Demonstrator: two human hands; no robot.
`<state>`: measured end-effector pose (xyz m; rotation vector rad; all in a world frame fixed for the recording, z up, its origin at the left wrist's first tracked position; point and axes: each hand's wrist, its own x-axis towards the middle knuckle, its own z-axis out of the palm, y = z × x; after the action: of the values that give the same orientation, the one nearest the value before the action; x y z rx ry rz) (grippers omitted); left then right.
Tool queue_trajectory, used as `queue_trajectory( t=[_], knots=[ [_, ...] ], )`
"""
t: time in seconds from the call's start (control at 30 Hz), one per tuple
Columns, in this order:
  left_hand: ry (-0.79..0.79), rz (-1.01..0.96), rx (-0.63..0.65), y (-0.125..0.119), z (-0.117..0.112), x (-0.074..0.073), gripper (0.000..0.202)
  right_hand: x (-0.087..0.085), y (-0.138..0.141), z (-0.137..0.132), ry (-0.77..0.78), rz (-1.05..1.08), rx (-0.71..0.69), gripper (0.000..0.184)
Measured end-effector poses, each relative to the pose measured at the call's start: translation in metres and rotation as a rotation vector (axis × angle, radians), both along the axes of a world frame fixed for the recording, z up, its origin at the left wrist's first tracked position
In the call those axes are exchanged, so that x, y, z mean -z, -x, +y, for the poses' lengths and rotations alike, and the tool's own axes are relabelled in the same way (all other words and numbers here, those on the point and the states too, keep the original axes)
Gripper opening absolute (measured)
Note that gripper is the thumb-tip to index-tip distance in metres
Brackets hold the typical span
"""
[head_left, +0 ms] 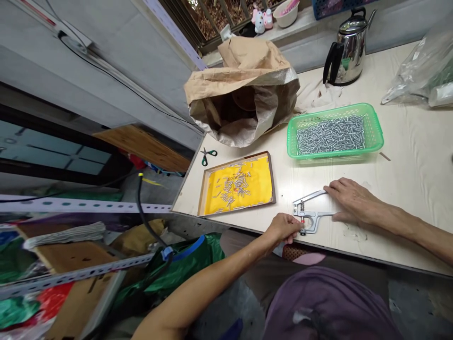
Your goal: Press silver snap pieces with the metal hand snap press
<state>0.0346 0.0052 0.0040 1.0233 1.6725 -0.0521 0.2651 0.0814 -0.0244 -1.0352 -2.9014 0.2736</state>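
Observation:
A silver plier-like hand tool (316, 215) with a spring and a small red part near its jaw lies at the table's front edge. My right hand (354, 202) is closed around the ends of its two handles, to the right. At the tool's jaw end, my left hand (286, 227) is pinched shut; whatever its fingertips hold is too small and hidden to name. To the left, a shallow tray (272, 182) with a yellow lining holds several loose metal pins (239, 185). Behind the tool stands a green plastic basket (375, 134) filled with small shiny metal pieces (331, 134).
Small scissors (207, 156) lie beyond the tray near the left table edge. A large open brown paper sack (244, 75) stands behind it. Farther back are a steel kettle (350, 52) and a clear plastic bag (421, 71). Perforated metal shelving (81, 204) is at left.

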Motion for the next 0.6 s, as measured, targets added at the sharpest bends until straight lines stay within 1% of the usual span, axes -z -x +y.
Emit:
queue_trajectory(
  t=[0.03,0.1,0.13,0.17,0.2,0.23,0.27,0.3,0.37,0.4,0.47,0.5,0.53,0.6],
  knots=[
    [-0.151,0.088,0.092,-0.002,-0.002,0.0,0.023,-0.003,0.0,-0.003,0.006,0.003,0.007,0.054],
    [-0.51,0.227,0.291,-0.008,-0.004,0.003,0.015,-0.007,0.0,-0.008,0.009,0.016,0.027,0.041],
    [-0.667,0.258,0.39,-0.013,-0.002,0.006,0.018,-0.008,0.0,-0.01,0.004,0.026,0.036,0.038],
    [-0.783,0.267,0.485,-0.019,0.001,0.01,0.029,-0.008,0.0,-0.013,-0.002,0.036,0.042,0.036],
    [-0.858,0.262,0.573,-0.025,0.005,0.014,0.042,-0.008,-0.001,-0.014,-0.008,0.043,0.048,0.037],
    [-0.904,0.255,0.645,-0.031,0.01,0.018,0.054,-0.008,-0.001,-0.016,-0.012,0.048,0.052,0.038],
    [-0.926,0.252,0.697,-0.036,0.016,0.021,0.061,-0.008,-0.001,-0.017,-0.014,0.052,0.056,0.04],
    [-0.93,0.252,0.731,-0.04,0.021,0.024,0.064,-0.007,-0.001,-0.018,-0.015,0.057,0.058,0.041],
    [-0.913,0.247,0.773,-0.044,0.029,0.028,0.056,-0.004,-0.001,-0.019,-0.024,0.069,0.065,0.039],
    [-0.904,0.239,0.784,-0.044,0.031,0.029,0.05,-0.003,0.0,-0.02,-0.036,0.077,0.065,0.033],
    [-0.903,0.218,0.791,-0.043,0.032,0.031,0.034,0.002,0.0,-0.023,-0.064,0.098,0.054,0.011],
    [-0.909,0.21,0.791,-0.042,0.032,0.032,0.026,0.005,0.0,-0.024,-0.072,0.114,0.047,0.005],
    [-0.916,0.204,0.79,-0.041,0.031,0.033,0.021,0.007,0.0,-0.025,-0.072,0.138,0.041,0.014],
    [-0.926,0.201,0.794,-0.04,0.031,0.036,0.019,0.01,0.0,-0.027,-0.049,0.2,0.039,0.027]
  ],
)
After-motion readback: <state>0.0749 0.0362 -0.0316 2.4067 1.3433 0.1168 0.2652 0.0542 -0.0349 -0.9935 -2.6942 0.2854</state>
